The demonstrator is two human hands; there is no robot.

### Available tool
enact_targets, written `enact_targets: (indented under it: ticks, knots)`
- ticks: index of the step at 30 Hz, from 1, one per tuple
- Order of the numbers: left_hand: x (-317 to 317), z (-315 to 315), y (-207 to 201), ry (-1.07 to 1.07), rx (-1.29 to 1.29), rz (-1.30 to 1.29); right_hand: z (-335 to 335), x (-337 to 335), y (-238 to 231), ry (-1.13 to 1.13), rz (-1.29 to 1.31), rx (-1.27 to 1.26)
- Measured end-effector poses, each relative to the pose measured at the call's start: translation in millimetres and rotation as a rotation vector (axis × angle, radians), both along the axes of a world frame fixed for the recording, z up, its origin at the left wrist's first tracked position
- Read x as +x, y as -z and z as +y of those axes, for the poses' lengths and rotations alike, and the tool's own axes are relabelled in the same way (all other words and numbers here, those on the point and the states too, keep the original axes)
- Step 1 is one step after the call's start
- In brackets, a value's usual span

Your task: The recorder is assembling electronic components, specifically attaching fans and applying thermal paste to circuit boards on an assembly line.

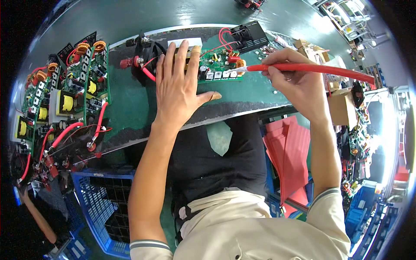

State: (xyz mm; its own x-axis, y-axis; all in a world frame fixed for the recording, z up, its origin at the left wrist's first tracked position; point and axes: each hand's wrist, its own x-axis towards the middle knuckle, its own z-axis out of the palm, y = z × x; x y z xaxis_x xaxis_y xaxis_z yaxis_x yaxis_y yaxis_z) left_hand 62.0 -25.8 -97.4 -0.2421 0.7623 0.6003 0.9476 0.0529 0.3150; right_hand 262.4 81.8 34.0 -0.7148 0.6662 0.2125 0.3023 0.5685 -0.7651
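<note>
My left hand (pixel 180 89) lies flat with its fingers stretched over the left part of a green circuit board (pixel 216 60), hiding that end. Tan covers sit on some of its fingertips. My right hand (pixel 299 82) is closed around a long red stick (pixel 320 68) with a whitish tip (pixel 237 70). The tip is at a row of pale square parts (pixel 219 75) along the board's near edge. A copper-wound coil (pixel 240 65) stands at the board's right end. Behind it, a black end panel (pixel 248 37) hangs on by red wires.
Several finished-looking boards (pixel 93 73) stand at the left of the green table (pixel 130 99), with thick red cables (pixel 65 134). A blue crate (pixel 99 173) of black parts is below. Red sheets (pixel 288 156) lie at my right, near a cardboard box (pixel 342 108). Another person's arm (pixel 39 212) shows lower left.
</note>
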Motion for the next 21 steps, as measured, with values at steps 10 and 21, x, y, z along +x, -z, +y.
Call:
enact_targets:
  ticks: [10,21]
  knots:
    - [-2.6,1.5,1.4,0.003,-0.023,0.001,1.7,-11.8,10.8,0.014,0.078,-0.007]
    - [0.8,-2.9,1.0,0.016,-0.032,-0.010,-10.7,-19.5,10.6,-0.036,0.127,-0.050]
